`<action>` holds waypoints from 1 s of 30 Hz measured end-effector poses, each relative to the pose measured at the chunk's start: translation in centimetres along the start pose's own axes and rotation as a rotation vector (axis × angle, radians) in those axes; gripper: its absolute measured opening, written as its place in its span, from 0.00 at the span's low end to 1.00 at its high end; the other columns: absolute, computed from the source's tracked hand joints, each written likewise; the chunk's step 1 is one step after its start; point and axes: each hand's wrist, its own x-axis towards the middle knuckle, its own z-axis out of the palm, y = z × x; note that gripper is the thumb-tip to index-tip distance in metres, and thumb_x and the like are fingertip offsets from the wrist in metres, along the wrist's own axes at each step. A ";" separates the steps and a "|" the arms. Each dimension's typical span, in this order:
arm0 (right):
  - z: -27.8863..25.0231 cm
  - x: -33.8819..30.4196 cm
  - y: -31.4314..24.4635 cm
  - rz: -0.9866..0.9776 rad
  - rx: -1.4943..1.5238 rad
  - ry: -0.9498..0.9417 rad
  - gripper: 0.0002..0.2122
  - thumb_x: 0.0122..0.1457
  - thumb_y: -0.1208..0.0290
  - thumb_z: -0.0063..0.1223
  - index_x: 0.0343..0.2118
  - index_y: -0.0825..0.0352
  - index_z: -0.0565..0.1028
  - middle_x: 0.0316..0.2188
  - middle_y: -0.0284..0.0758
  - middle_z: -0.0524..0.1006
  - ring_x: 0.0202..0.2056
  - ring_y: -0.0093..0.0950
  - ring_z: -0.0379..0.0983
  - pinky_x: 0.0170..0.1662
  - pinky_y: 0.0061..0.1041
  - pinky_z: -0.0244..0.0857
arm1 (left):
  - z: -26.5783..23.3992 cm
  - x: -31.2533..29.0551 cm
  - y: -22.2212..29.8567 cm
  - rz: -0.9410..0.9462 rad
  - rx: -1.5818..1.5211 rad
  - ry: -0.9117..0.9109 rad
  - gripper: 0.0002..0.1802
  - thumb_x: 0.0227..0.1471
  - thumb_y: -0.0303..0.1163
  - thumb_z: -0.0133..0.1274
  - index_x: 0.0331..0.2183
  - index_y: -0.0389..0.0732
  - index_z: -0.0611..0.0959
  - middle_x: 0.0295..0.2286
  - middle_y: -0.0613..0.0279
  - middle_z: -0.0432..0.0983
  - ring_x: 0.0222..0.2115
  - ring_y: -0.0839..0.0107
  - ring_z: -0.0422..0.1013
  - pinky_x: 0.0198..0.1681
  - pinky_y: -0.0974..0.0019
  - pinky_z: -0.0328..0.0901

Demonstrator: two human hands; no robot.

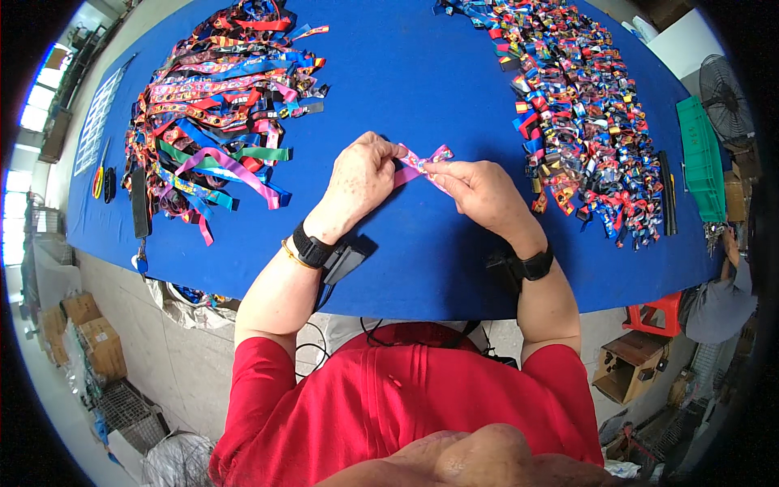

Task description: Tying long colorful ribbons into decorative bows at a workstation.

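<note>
A pink patterned ribbon [413, 161] is stretched between my two hands above the middle of the blue table [381, 268]. It is folded or tied into loops like a bow, and a plain pink tail hangs below it. My left hand [362, 177] is closed, with thumb and fingers pinching the ribbon's left part. Thumb and forefinger of my right hand [485, 195] pinch its right side near the centre. My fingers cover part of the fold, so I cannot tell whether it is knotted.
Loose printed straps [219, 89] lie heaped at the left. Many small folded, bow-like pieces [588, 122] cover the right. Yellow-handled scissors [98, 183] lie near the left edge. Beyond the right edge are a green crate [699, 158], a fan [725, 97] and a red stool [654, 314].
</note>
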 end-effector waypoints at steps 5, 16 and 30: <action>0.1 0.0 0.0 -0.002 0.017 0.011 0.12 0.63 0.62 0.49 0.43 0.58 0.80 0.33 0.46 0.78 0.35 0.44 0.77 0.34 0.37 0.69 | 0.1 0.0 0.0 -0.013 0.038 -0.012 0.15 0.44 0.17 0.46 0.33 0.35 0.85 0.32 0.49 0.77 0.34 0.57 0.76 0.40 0.60 0.70; -0.2 -0.1 -0.1 -0.007 -0.006 0.010 0.12 0.63 0.61 0.50 0.43 0.59 0.80 0.33 0.46 0.78 0.34 0.46 0.76 0.33 0.39 0.68 | -0.3 0.1 1.1 0.009 0.011 0.027 0.16 0.45 0.16 0.46 0.34 0.37 0.85 0.32 0.52 0.77 0.33 0.59 0.76 0.38 0.62 0.70; -0.1 0.0 -0.2 0.010 -0.010 0.016 0.12 0.63 0.63 0.49 0.41 0.62 0.81 0.33 0.45 0.79 0.35 0.44 0.77 0.36 0.38 0.70 | -0.3 -0.3 1.3 0.197 -0.057 -0.138 0.17 0.44 0.14 0.46 0.36 0.35 0.84 0.35 0.51 0.78 0.38 0.57 0.76 0.42 0.63 0.71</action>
